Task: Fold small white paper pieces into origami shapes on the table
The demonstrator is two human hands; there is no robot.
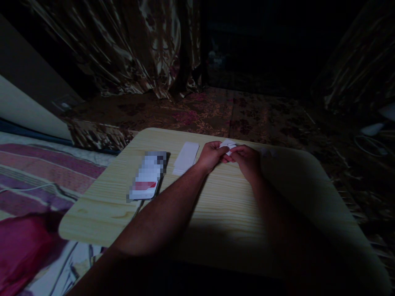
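Observation:
Over the far part of a small wooden table (173, 222), my left hand (212, 156) and my right hand (247, 159) meet around a piece of folded white paper (227, 144). Both hands are closed, with fingers and thumbs pinching the paper from either side. Its exact folded shape is too dim and small to make out. To the left of my left hand lies a stack of white paper strips (186, 158), flat on the tabletop.
A lit phone (147, 176) lies at the table's left side. Faint small white pieces (268, 153) lie right of my right hand. A striped bed (46, 164) with a pink cloth (23, 246) adjoins the left edge. Patterned curtains (148, 45) hang behind, and a white cable (370, 146) lies far right.

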